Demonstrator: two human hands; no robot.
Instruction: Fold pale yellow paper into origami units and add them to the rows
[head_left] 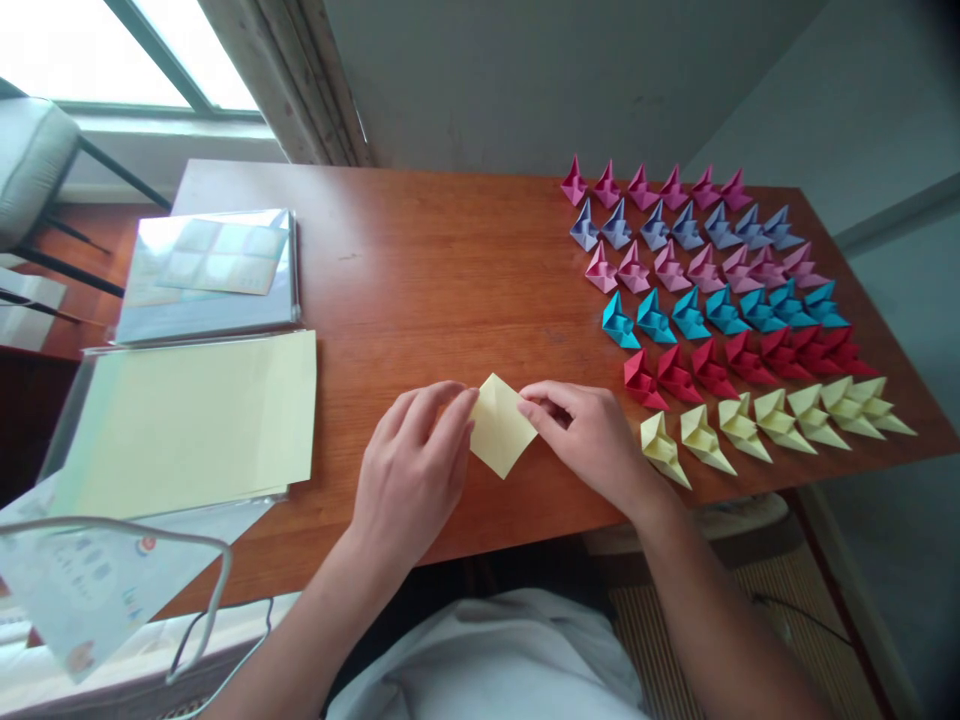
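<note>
A small pale yellow folded paper square lies like a diamond on the wooden table, near its front edge. My left hand pinches its left corner with curled fingers. My right hand pinches the right corner between thumb and forefinger. Both hands rest on the table on either side of the paper.
Rows of folded paper figures in magenta, lilac, pink, cyan, red and yellow fill the table's right side. A stack of pale yellow sheets lies at the left, a plastic paper packet behind it. A chair stands far left.
</note>
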